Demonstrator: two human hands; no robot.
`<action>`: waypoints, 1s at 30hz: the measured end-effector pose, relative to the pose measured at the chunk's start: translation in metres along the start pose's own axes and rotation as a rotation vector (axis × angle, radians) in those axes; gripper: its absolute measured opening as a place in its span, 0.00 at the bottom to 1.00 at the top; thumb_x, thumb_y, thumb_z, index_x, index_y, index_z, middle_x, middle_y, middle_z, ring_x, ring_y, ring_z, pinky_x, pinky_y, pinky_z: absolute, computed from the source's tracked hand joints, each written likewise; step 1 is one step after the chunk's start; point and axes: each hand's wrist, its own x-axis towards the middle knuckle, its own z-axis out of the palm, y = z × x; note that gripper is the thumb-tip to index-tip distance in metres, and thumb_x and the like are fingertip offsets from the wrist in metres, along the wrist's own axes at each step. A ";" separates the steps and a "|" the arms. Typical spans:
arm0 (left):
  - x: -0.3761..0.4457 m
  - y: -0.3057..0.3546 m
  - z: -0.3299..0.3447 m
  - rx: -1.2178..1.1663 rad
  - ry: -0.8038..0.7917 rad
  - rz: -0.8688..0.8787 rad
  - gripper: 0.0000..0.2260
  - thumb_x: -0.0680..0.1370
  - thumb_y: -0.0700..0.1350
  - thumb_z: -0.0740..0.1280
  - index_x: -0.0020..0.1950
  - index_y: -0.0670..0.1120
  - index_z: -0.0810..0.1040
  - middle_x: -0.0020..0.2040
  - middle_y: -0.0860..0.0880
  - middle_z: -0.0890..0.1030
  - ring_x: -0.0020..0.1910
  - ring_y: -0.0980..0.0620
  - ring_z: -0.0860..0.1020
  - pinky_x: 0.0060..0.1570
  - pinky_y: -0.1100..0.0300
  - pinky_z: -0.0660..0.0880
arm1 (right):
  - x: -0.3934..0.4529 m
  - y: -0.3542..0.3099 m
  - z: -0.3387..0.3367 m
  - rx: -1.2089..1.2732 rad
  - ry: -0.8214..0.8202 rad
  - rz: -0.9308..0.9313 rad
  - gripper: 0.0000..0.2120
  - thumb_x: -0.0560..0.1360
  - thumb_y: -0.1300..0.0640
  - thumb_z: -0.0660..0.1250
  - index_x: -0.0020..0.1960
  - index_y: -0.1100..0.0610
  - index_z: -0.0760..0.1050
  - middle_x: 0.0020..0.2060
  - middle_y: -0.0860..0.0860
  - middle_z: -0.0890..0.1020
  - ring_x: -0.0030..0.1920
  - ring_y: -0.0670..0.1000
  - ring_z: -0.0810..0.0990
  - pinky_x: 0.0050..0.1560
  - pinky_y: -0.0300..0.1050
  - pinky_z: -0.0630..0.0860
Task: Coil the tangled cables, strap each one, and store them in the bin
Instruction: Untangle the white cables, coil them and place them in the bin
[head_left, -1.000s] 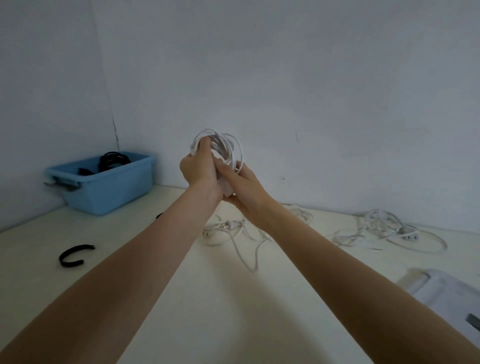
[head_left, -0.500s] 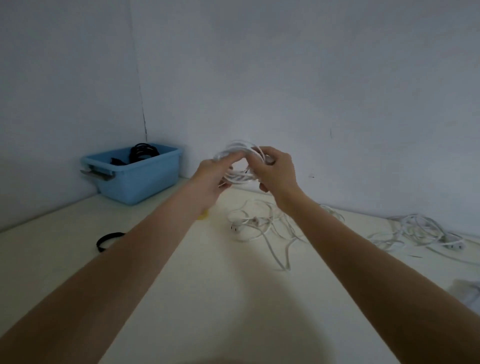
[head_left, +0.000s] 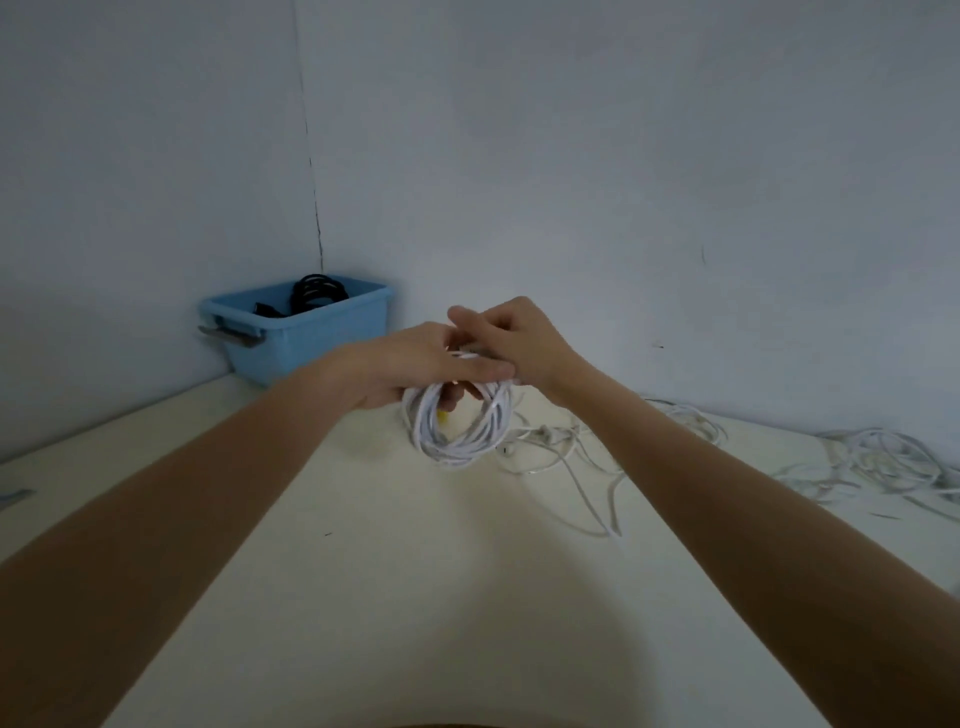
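Observation:
A white cable coil (head_left: 457, 428) hangs from both hands above the cream table. My left hand (head_left: 415, 366) grips the coil's top from the left, its thumb laid across the strands. My right hand (head_left: 511, 340) curls over the same spot from the right, fingers bent round the top of the coil. A small yellow thing (head_left: 441, 415) shows through the loop. The blue bin (head_left: 301, 327) stands in the far left corner with a coiled black cable (head_left: 314, 293) inside it.
Loose white cable (head_left: 582, 462) trails over the table just right of the coil. A second tangle of white cable (head_left: 883, 462) lies at the far right. Walls close the table's back and left sides. A grey object (head_left: 15, 495) pokes in at the left edge.
The coil has come down from chest height and now hangs low near the table. Both hands have closed together over its top. The view has swung left, so the bin sits nearer the centre.

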 end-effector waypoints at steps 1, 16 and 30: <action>0.001 -0.005 0.003 -0.008 0.010 -0.025 0.23 0.64 0.56 0.73 0.51 0.42 0.79 0.37 0.45 0.81 0.36 0.51 0.77 0.41 0.58 0.77 | 0.004 0.003 0.004 -0.101 0.115 -0.043 0.24 0.79 0.52 0.61 0.32 0.68 0.77 0.22 0.54 0.75 0.24 0.49 0.70 0.29 0.41 0.67; -0.002 -0.028 -0.009 -0.082 -0.060 -0.205 0.19 0.79 0.51 0.59 0.29 0.47 0.65 0.22 0.52 0.62 0.19 0.57 0.58 0.19 0.69 0.56 | 0.047 0.003 0.045 -0.183 0.091 -0.101 0.27 0.80 0.50 0.57 0.33 0.71 0.75 0.30 0.62 0.80 0.32 0.54 0.78 0.40 0.46 0.75; 0.025 -0.048 -0.014 -0.001 -0.061 -0.282 0.16 0.78 0.49 0.64 0.32 0.46 0.68 0.22 0.52 0.63 0.21 0.56 0.58 0.20 0.66 0.56 | 0.064 0.023 0.051 -0.297 -0.120 -0.141 0.26 0.78 0.46 0.61 0.29 0.63 0.77 0.21 0.50 0.75 0.22 0.45 0.70 0.34 0.36 0.69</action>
